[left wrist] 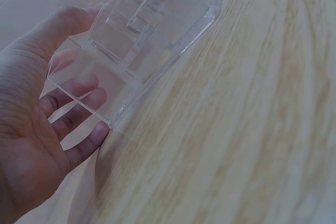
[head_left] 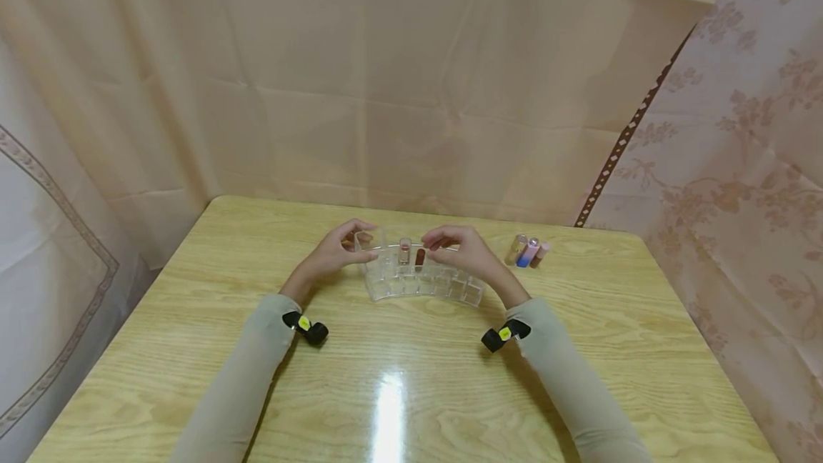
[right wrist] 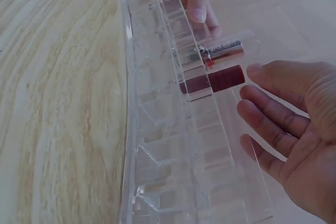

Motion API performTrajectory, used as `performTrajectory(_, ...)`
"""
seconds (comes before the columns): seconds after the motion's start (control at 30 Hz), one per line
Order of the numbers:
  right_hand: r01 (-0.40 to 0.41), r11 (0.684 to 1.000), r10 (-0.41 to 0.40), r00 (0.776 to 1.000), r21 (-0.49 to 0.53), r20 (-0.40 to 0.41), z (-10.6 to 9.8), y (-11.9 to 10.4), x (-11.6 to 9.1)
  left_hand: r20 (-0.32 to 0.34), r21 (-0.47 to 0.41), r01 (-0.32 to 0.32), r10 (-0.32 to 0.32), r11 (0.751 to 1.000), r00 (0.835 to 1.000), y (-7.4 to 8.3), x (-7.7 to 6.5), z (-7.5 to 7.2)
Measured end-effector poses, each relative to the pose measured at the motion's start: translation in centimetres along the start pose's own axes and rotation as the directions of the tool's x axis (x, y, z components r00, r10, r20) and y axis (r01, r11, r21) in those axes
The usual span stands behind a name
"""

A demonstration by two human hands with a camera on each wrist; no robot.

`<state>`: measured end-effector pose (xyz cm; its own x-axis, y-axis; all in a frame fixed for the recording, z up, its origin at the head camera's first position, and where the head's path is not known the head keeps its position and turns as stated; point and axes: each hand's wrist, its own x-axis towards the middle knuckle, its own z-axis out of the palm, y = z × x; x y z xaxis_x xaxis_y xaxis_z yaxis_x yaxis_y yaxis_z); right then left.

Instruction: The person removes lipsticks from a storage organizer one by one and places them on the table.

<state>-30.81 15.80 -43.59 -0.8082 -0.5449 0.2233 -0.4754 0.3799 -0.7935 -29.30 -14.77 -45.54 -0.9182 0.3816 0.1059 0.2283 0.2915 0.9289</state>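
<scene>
A curved, clear acrylic lipstick organizer (head_left: 424,286) with stepped compartments stands on the table. My left hand (head_left: 343,245) holds its left end, thumb at the upper front edge and fingers behind the clear wall, as the left wrist view shows. Two lipsticks stand in upper compartments: a clear-capped one with a shiny tube (right wrist: 228,51) and, beside it, a dark red one (right wrist: 227,78). Close to the top of the dark red lipstick, my right hand (right wrist: 299,124) has its thumb and fingers loosely bent and apart, with nothing between them.
Right of the organizer, several lip-product tubes stand close together on the table: a clear-and-gold one (head_left: 516,250), a pink-to-blue one (head_left: 528,253) and a pink-and-brown one (head_left: 540,256). Behind the wooden table (head_left: 308,391) hangs a beige curtain (head_left: 411,91).
</scene>
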Motion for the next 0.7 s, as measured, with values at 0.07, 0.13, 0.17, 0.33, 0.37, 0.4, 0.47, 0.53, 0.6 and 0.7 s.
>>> performTrajectory(0.07,-0.007,1.0,0.007,1.0,-0.01,0.003,0.2,-0.1,0.0,0.0,0.001,-0.003,0.003,1.0,1.0,-0.1,0.0,0.0)
performTrajectory(0.13,-0.009,1.0,0.01,1.0,-0.018,0.005,0.4,-0.3,-0.1,0.0,0.002,-0.007,0.007,1.0,1.0,-0.2,0.0,0.0)
performTrajectory(0.17,-0.01,1.0,0.01,1.0,-0.023,0.006,0.5,-0.3,-0.1,0.001,0.003,-0.009,0.009,1.0,1.0,-0.3,0.0,0.0)
performTrajectory(0.33,-0.008,0.999,0.008,1.0,-0.045,0.002,0.8,-0.6,-0.2,0.004,0.006,-0.01,0.01,1.0,1.0,-0.3,0.0,0.0)
performTrajectory(0.37,-0.008,0.999,0.008,1.0,-0.048,0.002,0.8,-0.6,-0.2,0.004,0.006,-0.009,0.009,1.0,1.0,-0.3,0.0,0.0)
performTrajectory(0.4,-0.007,0.999,0.007,1.0,-0.05,0.003,0.9,-0.6,-0.2,0.004,0.005,-0.008,0.008,1.0,1.0,-0.3,0.0,0.0)
performTrajectory(0.47,-0.006,0.998,0.006,1.0,-0.059,0.008,1.0,-0.6,-0.2,0.003,0.006,-0.007,0.007,1.0,1.0,-0.2,-0.1,0.0)
performTrajectory(0.53,-0.009,0.997,0.01,1.0,-0.072,0.011,1.1,-0.6,-0.1,0.002,0.004,-0.006,0.006,1.0,1.0,-0.1,-0.1,0.0)
performTrajectory(0.6,-0.013,0.996,0.015,1.0,-0.088,0.016,1.1,-0.6,-0.1,0.0,0.003,-0.006,0.006,1.0,1.0,0.0,-0.1,0.0)
performTrajectory(0.7,-0.019,0.994,0.021,1.0,-0.108,0.017,1.2,-0.7,-0.1,-0.002,-0.002,-0.014,0.014,1.0,1.0,0.1,0.0,0.0)
